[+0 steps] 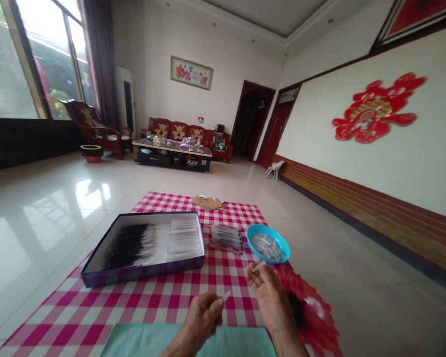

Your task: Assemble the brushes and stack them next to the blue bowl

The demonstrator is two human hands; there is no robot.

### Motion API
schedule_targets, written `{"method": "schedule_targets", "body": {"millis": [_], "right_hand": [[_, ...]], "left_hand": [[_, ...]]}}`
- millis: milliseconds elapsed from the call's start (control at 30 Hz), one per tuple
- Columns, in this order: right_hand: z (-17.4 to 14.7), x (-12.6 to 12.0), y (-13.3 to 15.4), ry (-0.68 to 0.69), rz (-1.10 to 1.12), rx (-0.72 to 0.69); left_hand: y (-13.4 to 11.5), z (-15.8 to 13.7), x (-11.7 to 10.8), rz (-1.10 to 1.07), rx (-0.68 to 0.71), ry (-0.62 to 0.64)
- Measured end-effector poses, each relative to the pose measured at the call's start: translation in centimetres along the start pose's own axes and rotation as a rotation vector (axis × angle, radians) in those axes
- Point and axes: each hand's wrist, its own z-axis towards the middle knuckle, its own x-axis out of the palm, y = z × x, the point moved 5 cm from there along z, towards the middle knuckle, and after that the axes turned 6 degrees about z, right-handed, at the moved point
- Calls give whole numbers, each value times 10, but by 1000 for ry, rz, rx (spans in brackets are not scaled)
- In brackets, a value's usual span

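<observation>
Above the table's near edge, my left hand (205, 313) is closed, with a small clear plastic tube (226, 296) sticking out between thumb and forefinger. My right hand (269, 295), palm turned up and fingers curled, pinches a small whitish plastic piece (259, 266) at its fingertips. Just beyond it stands a blue bowl (250, 239) full of short translucent plastic pieces. A row of slim clear pen-like sticks (226, 237) with dark ends lies left of the bowl. Beside my right wrist is a red plastic bag (319, 317) with black pieces in its opening.
A shallow dark-blue box (144, 269) on the left holds black slim sticks (128, 243) and white ones (185, 238). Torn cardboard (209, 203) lies at the far side of the checked tablecloth (208, 282). A mint-green cloth (141, 339) covers the near edge.
</observation>
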Motion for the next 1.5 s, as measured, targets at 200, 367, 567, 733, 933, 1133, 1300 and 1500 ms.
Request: {"method": "schedule_targets", "body": {"millis": [200, 367, 567, 733, 933, 1133, 1300, 1500], "right_hand": [[60, -22, 5, 17, -759, -60], [125, -49, 28, -61, -960, -180], [144, -61, 32, -179, -1101, -233], [102, -29, 15, -74, -1079, -287], [24, 8, -43, 166, -916, -129], [2, -15, -82, 99, -824, -79], [3, -22, -90, 126, -828, -88], [2, -20, -94, 120, -812, -203]], "left_hand": [[21, 13, -5, -60, 14, 19], [32, 13, -1, -84, -14, 75], [18, 6, -4, -103, -54, 52], [16, 2, -3, -111, -75, 44], [23, 4, -1, -105, -50, 27], [-31, 6, -54, 412, 236, -146], [-90, 47, -126, 1129, 316, -458], [-76, 126, -154, 1265, 203, -410]]}}
